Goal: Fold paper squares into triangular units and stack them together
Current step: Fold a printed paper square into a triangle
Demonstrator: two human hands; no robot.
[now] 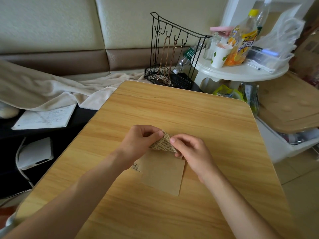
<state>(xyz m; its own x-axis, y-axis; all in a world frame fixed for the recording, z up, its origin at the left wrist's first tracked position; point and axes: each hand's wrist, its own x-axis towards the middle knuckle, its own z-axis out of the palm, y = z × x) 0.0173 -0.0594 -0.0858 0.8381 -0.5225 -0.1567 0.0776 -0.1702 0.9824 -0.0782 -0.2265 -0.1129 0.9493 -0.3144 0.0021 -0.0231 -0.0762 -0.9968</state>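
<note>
A folded triangular paper unit (163, 143) with newspaper print is held just above the wooden table (189, 109). My left hand (138, 144) pinches its upper left edge near the tip. My right hand (189, 149) pinches its right side. Under my hands lies a plain brown paper square (164, 175), flat on the table. A bit of printed paper (136, 167) peeks out at its left edge beside my left wrist.
A black wire rack (172, 54) stands past the table's far edge. A white round side table (241, 69) with bottles and a cup is at the back right. A notebook (46, 117) and a white box (35, 153) lie at the left.
</note>
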